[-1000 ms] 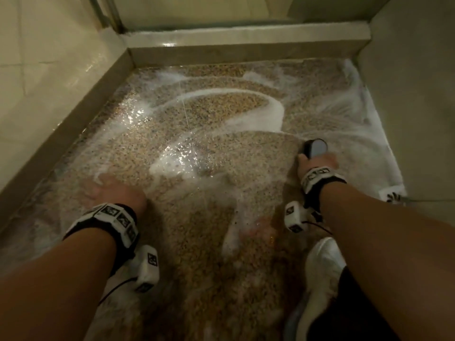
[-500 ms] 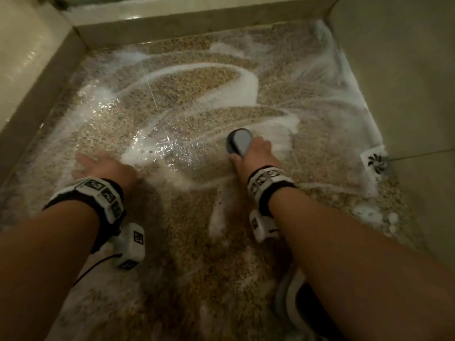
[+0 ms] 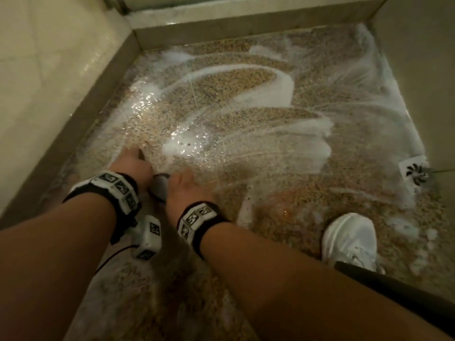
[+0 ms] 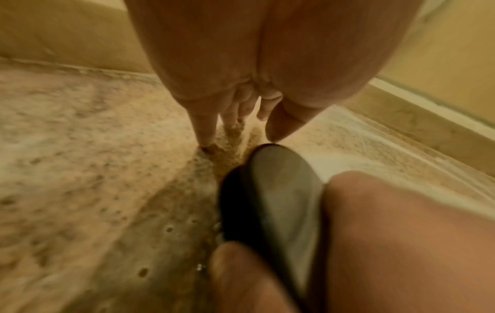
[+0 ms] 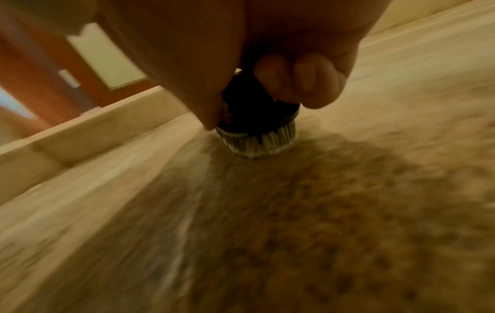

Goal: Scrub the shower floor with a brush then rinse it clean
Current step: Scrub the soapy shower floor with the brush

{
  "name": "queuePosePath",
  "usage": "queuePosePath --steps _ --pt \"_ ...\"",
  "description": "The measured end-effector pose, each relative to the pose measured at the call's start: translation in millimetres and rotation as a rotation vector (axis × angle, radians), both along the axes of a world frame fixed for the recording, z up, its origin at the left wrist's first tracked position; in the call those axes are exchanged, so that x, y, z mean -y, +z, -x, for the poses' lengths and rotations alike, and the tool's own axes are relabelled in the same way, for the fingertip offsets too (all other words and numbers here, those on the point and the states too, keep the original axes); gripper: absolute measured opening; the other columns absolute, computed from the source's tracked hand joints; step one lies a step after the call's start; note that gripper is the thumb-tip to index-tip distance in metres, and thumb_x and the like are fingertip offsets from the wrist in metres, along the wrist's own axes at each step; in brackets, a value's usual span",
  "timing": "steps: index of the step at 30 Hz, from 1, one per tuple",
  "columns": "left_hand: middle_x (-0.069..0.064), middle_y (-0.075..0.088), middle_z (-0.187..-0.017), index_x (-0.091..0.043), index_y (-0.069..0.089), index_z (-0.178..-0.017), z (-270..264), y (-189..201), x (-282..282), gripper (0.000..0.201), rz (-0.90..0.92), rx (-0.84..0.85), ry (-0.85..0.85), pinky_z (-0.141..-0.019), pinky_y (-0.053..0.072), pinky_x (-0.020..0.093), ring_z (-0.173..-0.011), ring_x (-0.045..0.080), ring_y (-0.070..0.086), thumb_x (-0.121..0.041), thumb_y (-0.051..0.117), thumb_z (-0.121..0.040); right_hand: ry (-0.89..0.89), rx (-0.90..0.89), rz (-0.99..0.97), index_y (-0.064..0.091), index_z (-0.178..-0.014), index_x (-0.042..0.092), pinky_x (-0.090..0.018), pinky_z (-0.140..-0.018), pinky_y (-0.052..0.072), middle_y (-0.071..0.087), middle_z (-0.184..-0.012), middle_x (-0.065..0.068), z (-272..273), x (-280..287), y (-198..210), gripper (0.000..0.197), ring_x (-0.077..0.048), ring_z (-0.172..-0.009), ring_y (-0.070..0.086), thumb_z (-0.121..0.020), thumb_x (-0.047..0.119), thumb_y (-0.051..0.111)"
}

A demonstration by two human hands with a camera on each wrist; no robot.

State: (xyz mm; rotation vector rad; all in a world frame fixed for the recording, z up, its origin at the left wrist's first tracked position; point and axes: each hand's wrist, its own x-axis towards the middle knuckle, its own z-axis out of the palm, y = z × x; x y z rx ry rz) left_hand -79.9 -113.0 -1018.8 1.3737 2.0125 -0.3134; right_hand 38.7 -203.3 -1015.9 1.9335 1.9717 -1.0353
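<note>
Here, right hand [image 3: 187, 190] around brush [image 5: 257, 127].

Bare forearms; 2 black wristbands [image 3: 115, 190] with white marker-printed blocks; 1 white sneaker [image 3: 349, 238].

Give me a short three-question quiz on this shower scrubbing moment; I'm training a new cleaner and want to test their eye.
1. True or false: the brush has its bristles on the shower floor.
2. Which of the hands grips the brush? A) left hand B) right hand C) both
3. Fill in: the white drain cover sits beside the ____ wall, as the person sees it.

Key: 1 true. 2 B; the left hand rests fingers-down on the wet floor. 3 right.
</note>
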Motion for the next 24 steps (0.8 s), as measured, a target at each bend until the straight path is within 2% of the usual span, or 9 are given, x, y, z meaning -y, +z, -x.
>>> queuePosePath --steps 3,5,7,9,12,15,17,20,24 --pt "0.02 0.06 -0.117 -0.007 0.059 -0.109 25 6 10 0.018 -0.038 0.02 0.058 -0.09 0.048 0.041 -0.107 0.039 0.059 -0.013 0.056 -0.092 0.122 0.004 -0.008 0.036 -0.135 0.007 -0.042 -0.063 0.047 0.043 -0.132 -0.018 7 13 -1 0.036 -0.037 -0.086 0.065 -0.105 0.025 0.045" --pt "0.021 0.058 -0.123 -0.005 0.06 -0.11 43 5 17 0.021 -0.007 -0.001 0.07 -0.091 0.047 0.041 -0.111 0.04 0.057 -0.014 0.054 -0.091 0.03 0.039 -0.007 0.035 -0.135 0.01 -0.045 -0.072 0.052 0.042 -0.132 -0.014 -21 1 -6 0.046 -0.036 -0.092 0.064 -0.102 0.038 0.052" --pt "0.021 0.05 -0.138 -0.003 0.057 -0.121 56 6 22 0.029 0.046 -0.033 0.043 -0.104 0.041 0.044 -0.125 0.041 0.05 -0.012 0.053 -0.094 -0.172 0.114 0.013 0.033 -0.138 0.01 -0.046 -0.079 0.051 0.039 -0.135 -0.013 -60 -24 -8 0.059 -0.038 -0.102 0.062 -0.099 0.05 0.053" --pt "0.02 0.04 -0.149 -0.004 0.052 -0.134 64 6 23 0.039 0.096 -0.06 -0.035 -0.114 0.033 0.045 -0.136 0.041 0.04 -0.013 0.052 -0.097 -0.346 0.23 -0.013 0.032 -0.142 0.007 -0.045 -0.077 0.049 0.039 -0.139 -0.016 -94 -49 -6 0.068 -0.041 -0.11 0.061 -0.098 0.055 0.055" --pt "0.02 0.042 -0.15 -0.006 0.053 -0.136 74 5 22 0.037 0.1 -0.067 -0.103 -0.112 0.034 0.045 -0.136 0.039 0.042 -0.017 0.046 -0.101 -0.43 0.287 -0.068 0.032 -0.142 0.004 -0.042 -0.073 0.045 0.04 -0.14 -0.017 -98 -59 -4 0.069 -0.039 -0.113 0.06 -0.099 0.053 0.055" --pt "0.019 0.036 -0.154 -0.007 0.049 -0.14 70 4 23 0.043 0.095 -0.067 -0.097 -0.112 0.032 0.047 -0.139 0.04 0.039 -0.018 0.047 -0.098 -0.303 0.207 -0.075 0.035 -0.137 0.007 -0.037 -0.067 0.042 0.039 -0.136 -0.013 -54 -37 -3 0.062 -0.036 -0.103 0.064 -0.099 0.051 0.056" --pt "0.017 0.022 -0.162 -0.009 0.042 -0.148 63 2 27 0.05 0.1 -0.046 -0.065 -0.117 0.027 0.048 -0.145 0.042 0.029 -0.023 0.047 -0.1 -0.14 0.117 -0.034 0.036 -0.136 0.01 -0.04 -0.067 0.048 0.04 -0.134 -0.012 -20 -9 -7 0.056 -0.034 -0.092 0.065 -0.099 0.047 0.057" --pt "0.007 -0.001 -0.17 -0.022 0.028 -0.158 55 -5 35 0.063 0.102 0.027 0.004 -0.123 0.016 0.055 -0.153 0.043 0.01 -0.041 0.047 -0.101 0.091 0.11 -0.091 0.041 -0.127 0.01 -0.037 -0.058 0.047 0.046 -0.124 -0.011 1 25 -14 0.044 -0.027 -0.071 0.059 -0.101 0.042 0.056" --pt "0.003 -0.011 -0.17 -0.033 0.016 -0.161 45 -10 36 0.077 0.097 0.037 0.049 -0.123 0.01 0.059 -0.154 0.042 0.0 -0.062 0.047 -0.096 -0.086 0.125 -0.062 0.038 -0.132 0.01 -0.042 -0.072 0.054 0.041 -0.13 -0.011 -47 5 -12 0.058 -0.034 -0.09 0.064 -0.097 0.05 0.059"
